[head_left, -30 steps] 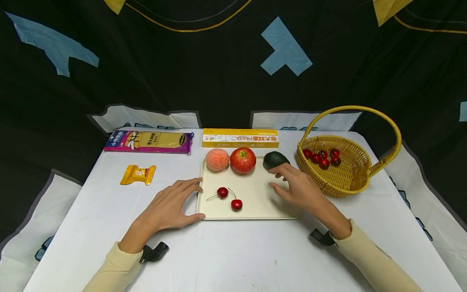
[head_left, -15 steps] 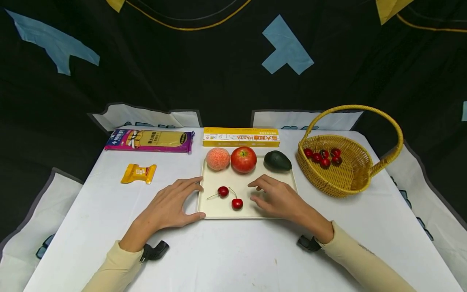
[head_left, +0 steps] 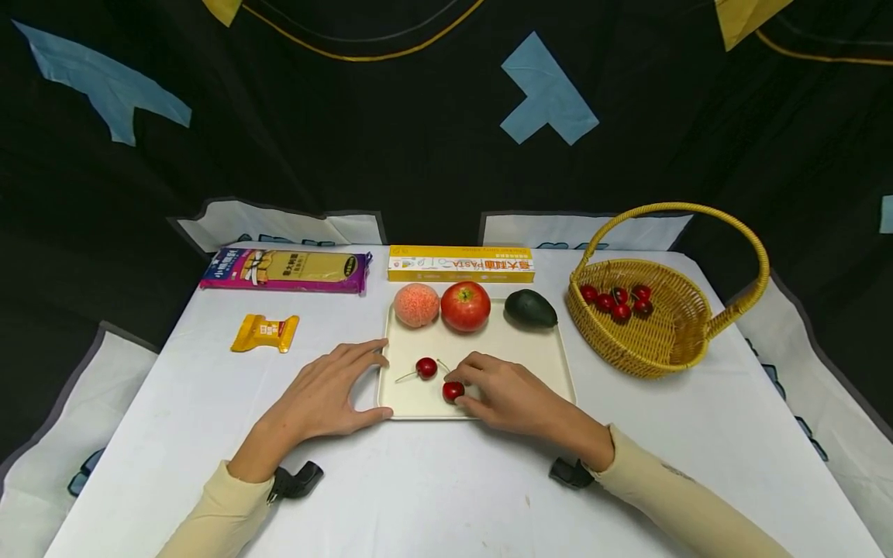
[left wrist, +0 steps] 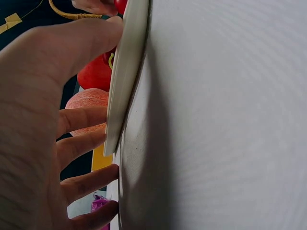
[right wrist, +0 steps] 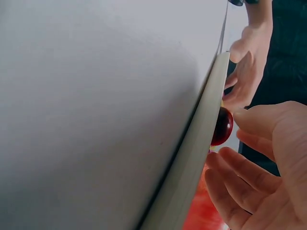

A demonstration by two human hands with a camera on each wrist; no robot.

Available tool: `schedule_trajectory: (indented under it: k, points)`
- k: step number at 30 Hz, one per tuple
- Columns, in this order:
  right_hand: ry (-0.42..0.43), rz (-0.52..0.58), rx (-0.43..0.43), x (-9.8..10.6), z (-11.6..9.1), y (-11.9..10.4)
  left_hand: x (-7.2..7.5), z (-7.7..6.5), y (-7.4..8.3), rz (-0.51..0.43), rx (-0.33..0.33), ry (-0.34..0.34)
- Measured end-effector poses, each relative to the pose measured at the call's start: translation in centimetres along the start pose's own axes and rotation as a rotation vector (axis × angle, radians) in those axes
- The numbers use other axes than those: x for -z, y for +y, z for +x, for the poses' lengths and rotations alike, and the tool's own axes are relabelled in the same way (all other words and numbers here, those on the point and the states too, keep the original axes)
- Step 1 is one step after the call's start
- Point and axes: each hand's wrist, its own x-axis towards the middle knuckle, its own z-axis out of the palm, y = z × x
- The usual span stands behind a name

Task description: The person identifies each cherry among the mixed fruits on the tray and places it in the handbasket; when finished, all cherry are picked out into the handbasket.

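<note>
A cream tray (head_left: 502,341) bears two red cherries with stems. My right hand (head_left: 505,391) is low over it, thumb and index finger spread on either side of the nearer cherry (head_left: 452,391). In the right wrist view that cherry (right wrist: 223,127) sits just off the thumb tip, with the other fingers loosely bent. The second cherry (head_left: 426,368) lies to its left. My left hand (head_left: 324,395) rests at the tray's left edge, fingers spread and thumb at the front corner. Along the tray's back are a pinkish round fruit (head_left: 416,304), an apple (head_left: 465,306) and an avocado (head_left: 530,308).
A yellow wicker basket (head_left: 670,349) with a tall handle stands right of the tray, with several cherries (head_left: 621,311) inside. Behind the tray lies a yellow pasta box (head_left: 460,264). A purple noodle packet (head_left: 300,267) and a small orange wrapped snack (head_left: 265,333) lie at left.
My right hand has moved left and toward me, from beside the avocado to the nearer cherry. The left hand has stayed at the tray's edge.
</note>
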Motion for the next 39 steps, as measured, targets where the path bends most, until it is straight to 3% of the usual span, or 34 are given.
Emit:
schedule_trajectory:
  k: [16,29,39]
  points:
    - [-0.041,-0.04,-0.012,0.0,0.0,-0.2,0.0,0.1,-0.1,0.002,-0.003,0.006]
    - [0.059,-0.05,-0.074,2.8,-0.5,1.6,-0.1,0.1,-0.1,-0.001,0.001,0.002]
    - [0.15,-0.078,-0.167,5.5,-2.0,3.5,0.0,0.0,0.0,0.0,0.004,-0.001]
